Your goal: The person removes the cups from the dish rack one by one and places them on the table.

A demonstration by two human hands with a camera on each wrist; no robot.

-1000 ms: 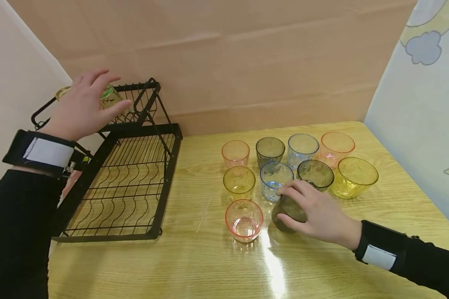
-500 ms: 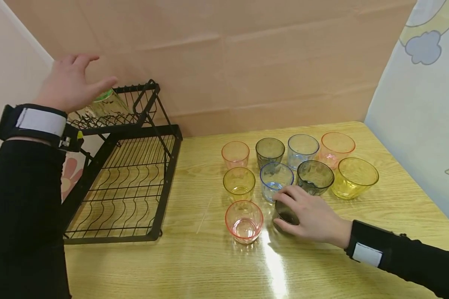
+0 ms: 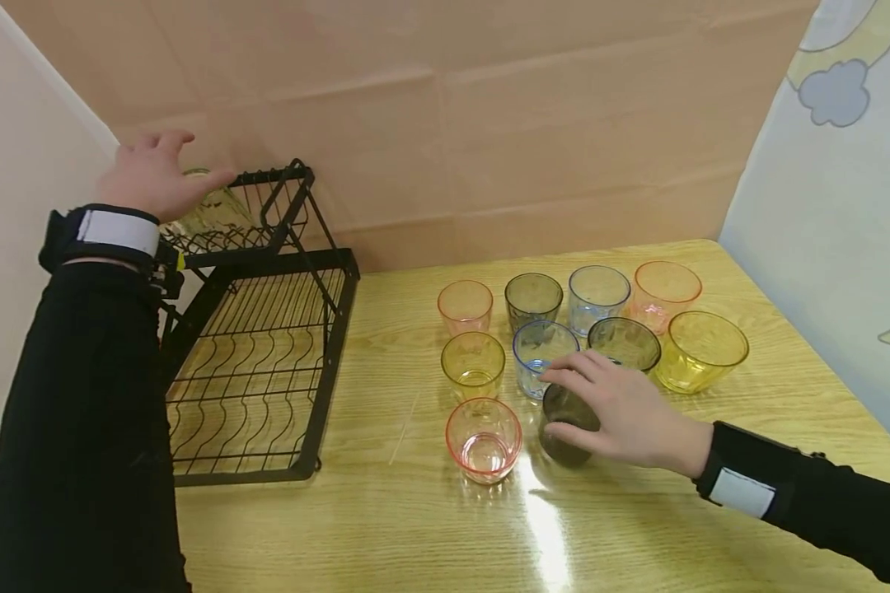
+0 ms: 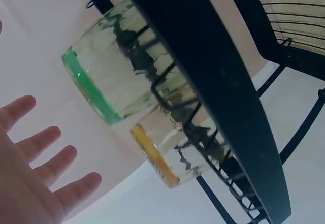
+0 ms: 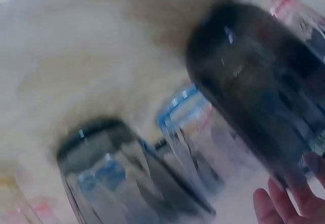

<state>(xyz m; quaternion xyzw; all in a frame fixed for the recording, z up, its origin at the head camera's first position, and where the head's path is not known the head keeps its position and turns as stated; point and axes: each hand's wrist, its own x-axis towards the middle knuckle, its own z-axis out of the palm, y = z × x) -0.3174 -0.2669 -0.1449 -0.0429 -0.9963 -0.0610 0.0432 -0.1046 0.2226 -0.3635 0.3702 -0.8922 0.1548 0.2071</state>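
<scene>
My left hand (image 3: 147, 177), fingers spread, hovers above the upper tier of a black wire dish rack (image 3: 297, 465). In the left wrist view it is apart from two clear glasses on that tier: a green-tinted glass (image 4: 119, 66) and a yellow-tinted glass (image 4: 165, 153). Both have their coloured ends away from the wires. My right hand (image 3: 623, 412) holds a dark grey glass (image 3: 564, 445) by its upper part, thumb on the near side and fingers on the far side. In the right wrist view, its fingers (image 5: 279, 198) reach that glass's end. Whether it touches the table is unclear.
Several tinted glasses stand close around the right hand: red-rimmed (image 3: 484, 441), yellow (image 3: 473, 366), blue (image 3: 545, 354), another dark one (image 3: 625, 342), and a wide yellow one (image 3: 704, 354). More stand behind. The rack's lower tier is left on the wooden table (image 3: 386, 527).
My left hand has lifted off the glass on the upper tier, moving up and left, then slightly back down and right. The right hand stays at the dark glass with small shifts.
</scene>
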